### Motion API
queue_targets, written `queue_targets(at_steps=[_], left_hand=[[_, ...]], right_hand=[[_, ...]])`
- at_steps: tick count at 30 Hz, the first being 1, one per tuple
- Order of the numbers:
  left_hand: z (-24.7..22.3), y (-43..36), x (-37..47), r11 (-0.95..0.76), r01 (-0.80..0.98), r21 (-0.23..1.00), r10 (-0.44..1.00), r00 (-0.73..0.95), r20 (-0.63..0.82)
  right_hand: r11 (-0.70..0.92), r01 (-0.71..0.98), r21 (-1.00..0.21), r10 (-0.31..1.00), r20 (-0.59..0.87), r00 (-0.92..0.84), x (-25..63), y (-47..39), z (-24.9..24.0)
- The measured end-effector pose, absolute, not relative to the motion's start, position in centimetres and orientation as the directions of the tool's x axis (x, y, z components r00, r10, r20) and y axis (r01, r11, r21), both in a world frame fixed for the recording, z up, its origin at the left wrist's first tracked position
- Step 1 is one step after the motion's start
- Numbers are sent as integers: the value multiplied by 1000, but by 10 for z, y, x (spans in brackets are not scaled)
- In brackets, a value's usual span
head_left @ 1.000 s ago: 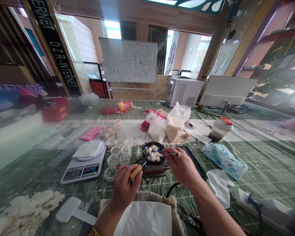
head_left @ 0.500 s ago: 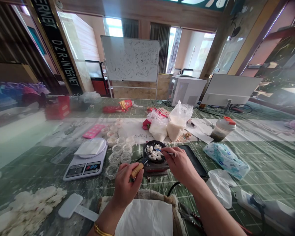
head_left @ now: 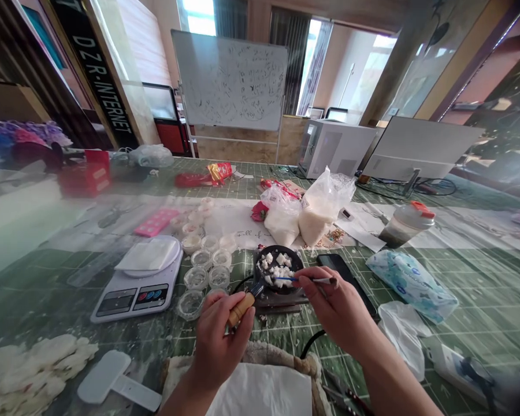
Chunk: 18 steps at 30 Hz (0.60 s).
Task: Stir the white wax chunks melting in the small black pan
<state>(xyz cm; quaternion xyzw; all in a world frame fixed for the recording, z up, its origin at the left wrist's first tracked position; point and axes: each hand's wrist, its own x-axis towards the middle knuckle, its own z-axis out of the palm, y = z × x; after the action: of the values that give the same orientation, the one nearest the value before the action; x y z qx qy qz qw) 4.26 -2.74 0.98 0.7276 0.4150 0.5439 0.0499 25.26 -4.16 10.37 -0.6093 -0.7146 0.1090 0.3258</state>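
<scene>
My left hand (head_left: 223,329) is closed around the wooden handle (head_left: 241,309) of a small black pan (head_left: 260,268). The pan rests on a dark, flat hot plate (head_left: 281,306). White crumbly lumps (head_left: 281,273) lie inside it. Between the fingers of my right hand (head_left: 335,306) is a thin stick (head_left: 318,280) with a blue tip end, pinched and held nearly level. Its tip reaches in among the lumps. What the stick is exactly, a brush or a stirring tool, I cannot tell.
Left of the pan stand several clear round jars (head_left: 195,278) and a white kitchen scale (head_left: 138,283). Behind are bags of white granules (head_left: 316,211). A black phone-like slab (head_left: 349,280), a wipes pack (head_left: 411,283) and a power strip (head_left: 459,370) lie right. A white cloth (head_left: 260,390) lies in front.
The view has shifted slightly. My right hand has moved a little right and down with the stick, whose tip now lies lower in the pan. My left hand keeps the handle.
</scene>
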Motion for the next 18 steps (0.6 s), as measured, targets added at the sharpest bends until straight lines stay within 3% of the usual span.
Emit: queue_targets(at_steps=[6,9,13,18], left_hand=[[6,-31,44,-629,496,599,710,50,703],[9,-32,46,-659,500,562,681,79,728],[13,-33,48,-704,519,485,625,128,770],[17,-34,50,-704,562,434,600,146,786]], right_hand=[[158,802,-577,934,350,68,261,-44,109],[127,822,-556,949,309,63,266,-47,113],[141,812,-566,902,411,130,268,-41,111],[182,842,-508,938,347,7,271,-31,104]])
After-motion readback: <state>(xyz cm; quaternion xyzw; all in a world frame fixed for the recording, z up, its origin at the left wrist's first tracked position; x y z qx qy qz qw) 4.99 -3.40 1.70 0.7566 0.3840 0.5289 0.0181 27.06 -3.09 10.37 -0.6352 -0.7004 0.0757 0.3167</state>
